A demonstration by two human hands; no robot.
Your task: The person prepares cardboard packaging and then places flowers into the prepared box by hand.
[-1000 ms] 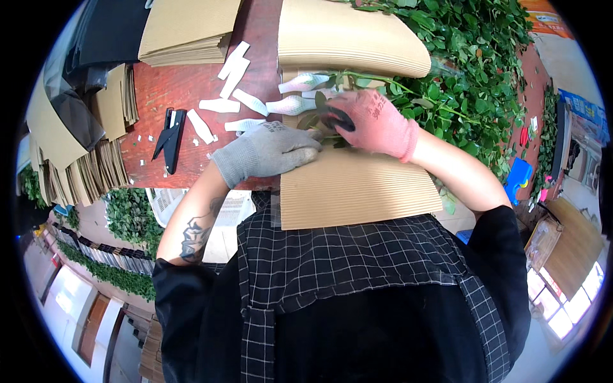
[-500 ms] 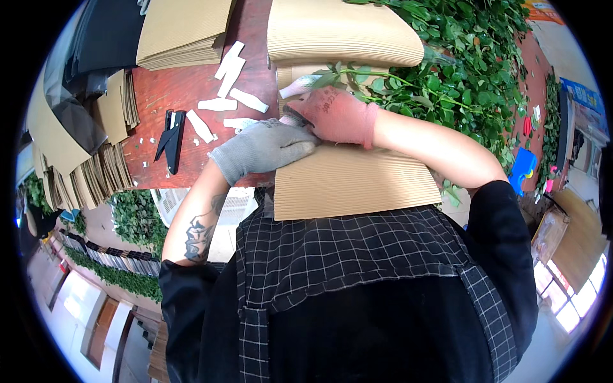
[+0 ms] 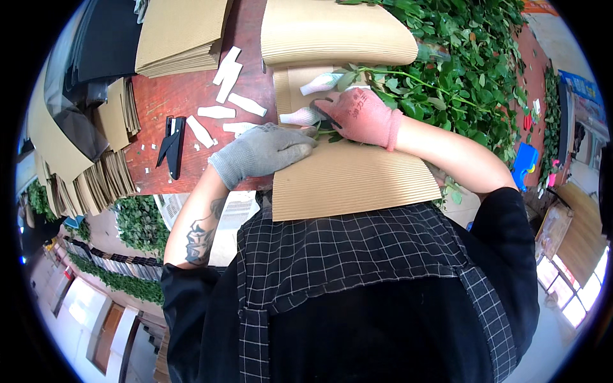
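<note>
My left hand [image 3: 265, 152], in a grey glove, lies with its fingers stretched over the corrugated cardboard sheet [image 3: 357, 182]. Its fingertips reach a bit of green stem. In a pink glove with dark fingertips, my right hand [image 3: 364, 118] is curled at the base of a flower head in a white net sleeve [image 3: 299, 116]. What its fingers grip underneath is partly hidden. A second net-sleeved flower head [image 3: 321, 83] rests just beyond on the cardboard, its leafy stem [image 3: 421, 83] running right. Past it, the sheet's far part [image 3: 338, 35] curls over.
Several loose white net sleeves [image 3: 216, 112] and a black stapler [image 3: 171, 148] are on the red table [image 3: 163, 96] at left. Cardboard stacks [image 3: 182, 38] stand at far left. Leafy stems [image 3: 472, 76] heap along the right, near a blue tool [image 3: 525, 165].
My right hand has shifted slightly right, uncovering more of the nearer net-sleeved flower head. The farther one has moved slightly right too. My left hand stays nearly in place.
</note>
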